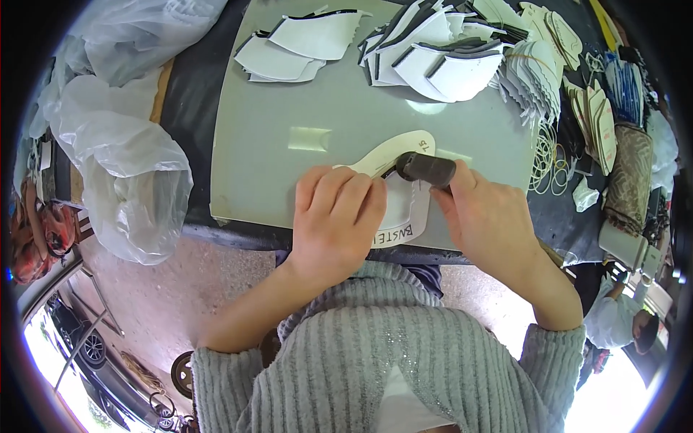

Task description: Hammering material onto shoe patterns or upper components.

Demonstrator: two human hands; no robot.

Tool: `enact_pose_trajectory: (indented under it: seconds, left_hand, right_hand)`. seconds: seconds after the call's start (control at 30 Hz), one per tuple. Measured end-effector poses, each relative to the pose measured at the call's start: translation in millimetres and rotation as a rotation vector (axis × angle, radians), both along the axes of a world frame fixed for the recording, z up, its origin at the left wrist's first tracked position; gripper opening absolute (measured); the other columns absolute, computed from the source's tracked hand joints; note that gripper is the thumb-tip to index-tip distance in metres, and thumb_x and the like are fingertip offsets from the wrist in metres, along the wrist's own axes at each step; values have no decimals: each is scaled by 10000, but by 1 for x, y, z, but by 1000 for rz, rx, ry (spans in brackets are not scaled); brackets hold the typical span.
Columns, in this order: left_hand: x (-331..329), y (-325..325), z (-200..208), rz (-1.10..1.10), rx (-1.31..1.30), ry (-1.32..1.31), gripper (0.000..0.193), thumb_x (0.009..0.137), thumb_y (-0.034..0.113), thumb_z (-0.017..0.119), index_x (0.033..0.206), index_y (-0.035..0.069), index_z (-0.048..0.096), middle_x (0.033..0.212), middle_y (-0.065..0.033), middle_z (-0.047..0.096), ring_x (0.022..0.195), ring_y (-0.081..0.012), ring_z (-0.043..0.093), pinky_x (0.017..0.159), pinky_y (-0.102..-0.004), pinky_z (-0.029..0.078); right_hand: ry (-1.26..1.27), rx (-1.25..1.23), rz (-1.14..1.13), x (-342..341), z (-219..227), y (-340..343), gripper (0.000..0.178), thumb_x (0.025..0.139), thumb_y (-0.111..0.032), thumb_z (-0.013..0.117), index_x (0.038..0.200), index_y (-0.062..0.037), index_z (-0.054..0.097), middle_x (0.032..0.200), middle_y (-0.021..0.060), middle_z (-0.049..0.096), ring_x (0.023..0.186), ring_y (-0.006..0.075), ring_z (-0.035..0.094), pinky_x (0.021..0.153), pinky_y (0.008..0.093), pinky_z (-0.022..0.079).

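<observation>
On the grey-green board (253, 173) in front of me lies a cream card template (422, 216), curved, with handwriting along its edge. A white cut piece (397, 206) rests on it, partly covered by my fingers. My left hand (336, 216) presses down over the template's left side, fingers bent and close together; its fingertips are partly hidden. In my right hand (487, 209) is a thick dark cylindrical tool (432, 170), gripped between thumb and fingers. The tool's wider end lies over the middle of the template; its exact kind is unclear.
Overlapping white pieces with black edges (310, 40) lie at the back, beside larger stacks (447, 61). Translucent plastic bags (123, 166) cover the left side. Rubber bands (548, 162), card templates (595, 123) and a rolled patterned cloth (628, 169) sit at right. Another person (613, 317) is beyond.
</observation>
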State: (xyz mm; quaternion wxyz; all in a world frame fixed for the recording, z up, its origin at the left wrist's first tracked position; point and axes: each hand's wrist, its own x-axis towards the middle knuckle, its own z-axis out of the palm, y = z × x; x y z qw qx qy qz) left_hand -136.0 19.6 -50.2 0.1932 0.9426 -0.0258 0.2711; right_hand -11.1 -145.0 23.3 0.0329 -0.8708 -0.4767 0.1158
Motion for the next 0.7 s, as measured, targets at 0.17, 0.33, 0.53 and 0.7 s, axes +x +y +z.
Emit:
enact_pose_trajectory:
  seconds: [0.17, 0.33, 0.53, 0.7]
  left_hand:
    - [2, 5, -2, -39, 81, 1, 299, 685, 116, 612, 950, -16, 652, 956, -93, 586, 939, -249, 576, 864, -419, 456]
    - [3, 5, 0, -32, 28, 25, 289, 669, 27, 688, 953, -21, 668, 955, -74, 592, 872, -256, 596, 815, -403, 466]
    - [1, 7, 0, -7, -109, 52, 293, 647, -2, 719, 936, 8, 677, 933, -61, 588, 899, -264, 586, 807, -399, 462]
    - [-5, 15, -8, -65, -18, -63, 294, 675, 132, 614, 938, 9, 661, 966, -72, 589, 974, -246, 571, 860, -416, 445]
  right_hand:
    - [39, 249, -19, -6, 12, 2, 251, 930, -237, 615, 860, -42, 472, 655, 84, 555, 513, 263, 602, 437, 371, 462]
    - [53, 66, 14, -2, 5, 5, 246, 946, -242, 590, 869, -41, 471, 684, 92, 568, 526, 269, 609, 443, 373, 465]
    - [28, 26, -3, -5, -10, 2, 267, 952, -264, 583, 862, -37, 473, 664, 86, 574, 522, 267, 616, 445, 382, 470]
    - [60, 69, -29, -8, -10, 1, 268, 950, -259, 588, 857, -36, 473, 661, 87, 573, 526, 274, 616, 456, 397, 475]
